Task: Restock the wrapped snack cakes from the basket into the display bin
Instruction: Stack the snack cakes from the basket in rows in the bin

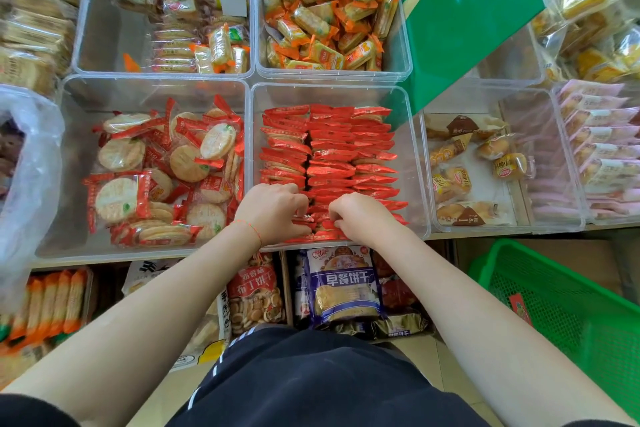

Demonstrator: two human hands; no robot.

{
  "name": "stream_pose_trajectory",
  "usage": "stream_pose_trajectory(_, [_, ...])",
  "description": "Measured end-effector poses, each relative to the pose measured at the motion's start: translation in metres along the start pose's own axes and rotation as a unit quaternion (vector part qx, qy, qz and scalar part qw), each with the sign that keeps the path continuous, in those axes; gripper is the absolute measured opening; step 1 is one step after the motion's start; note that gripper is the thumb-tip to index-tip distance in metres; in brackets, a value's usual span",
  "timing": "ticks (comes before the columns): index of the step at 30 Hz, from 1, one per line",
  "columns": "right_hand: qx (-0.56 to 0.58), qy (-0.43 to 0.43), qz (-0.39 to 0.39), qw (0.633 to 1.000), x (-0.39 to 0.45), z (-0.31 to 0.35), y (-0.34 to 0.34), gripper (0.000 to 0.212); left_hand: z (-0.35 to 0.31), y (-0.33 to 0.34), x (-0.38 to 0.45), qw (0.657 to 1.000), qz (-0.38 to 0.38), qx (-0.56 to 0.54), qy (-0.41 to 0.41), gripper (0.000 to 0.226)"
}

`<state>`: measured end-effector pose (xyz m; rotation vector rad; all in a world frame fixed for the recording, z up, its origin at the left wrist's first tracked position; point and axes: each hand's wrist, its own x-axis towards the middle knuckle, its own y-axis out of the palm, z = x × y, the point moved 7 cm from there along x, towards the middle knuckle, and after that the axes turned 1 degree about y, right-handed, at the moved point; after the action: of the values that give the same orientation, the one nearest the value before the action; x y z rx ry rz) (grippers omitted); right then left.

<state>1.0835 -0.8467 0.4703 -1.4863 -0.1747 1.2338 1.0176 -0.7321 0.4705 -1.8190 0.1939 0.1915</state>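
Now both hands, left (273,210) and right (360,217), pinch red snack cakes (329,163) at the display bin (412,163) front.

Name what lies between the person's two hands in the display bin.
In the head view, red-wrapped packets fill the gap between the left hand and right hand.
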Motion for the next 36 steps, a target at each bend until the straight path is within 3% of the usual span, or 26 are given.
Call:
stream_pose_trajectory(4, [-0.068, -0.004, -0.002, 0.998, 0.005, 0.013, 0.001, 0.012, -0.004, 0.007, 0.006, 0.998, 0.051, 0.014, -0.041, 0.054])
stream_pose_trajectory(12, [0.019, -0.025, -0.013, 0.999, 0.008, 0.022, 0.000, 0.011, -0.006, 0.011, 0.007, 0.997, 0.043, 0.011, -0.055, 0.058])
stream_pose_trajectory(19, [-0.030, -0.016, -0.009, 0.999, -0.002, 0.013, -0.002, 0.014, -0.002, 0.005, 0.005, 0.996, 0.065, -0.052, -0.028, 0.019])
stream_pose_trajectory(25, [0.004, -0.002, -0.036, 0.999, 0.004, 0.024, 0.001, 0.020, -0.002, 0.003, 0.002, 0.995, 0.082, 0.012, -0.051, 0.018])
stream_pose_trajectory(28, [0.030, -0.016, -0.023, 0.999, 0.006, 0.020, -0.001, 0.009, 0.000, 0.002, 0.008, 0.990, 0.122, -0.002, -0.063, 0.021])
stream_pose_trajectory(30, [0.069, -0.016, -0.041, 0.997, 0.004, 0.008, -0.009, 0.014, 0.007, -0.001, 0.010, 0.987, 0.148, 0.031, -0.062, 0.020])
stream_pose_trajectory(33, [0.097, -0.012, -0.113, 0.989, 0.001, -0.007, -0.020, 0.017, 0.006, -0.005, 0.011, 0.981, 0.141, 0.126, -0.045, 0.014])
stream_pose_trajectory(36, [0.080, -0.020, -0.129, 0.988, 0.003, -0.004, -0.013, 0.013, 0.001, -0.002, 0.011, 0.982, 0.110, 0.149, -0.042, 0.018])
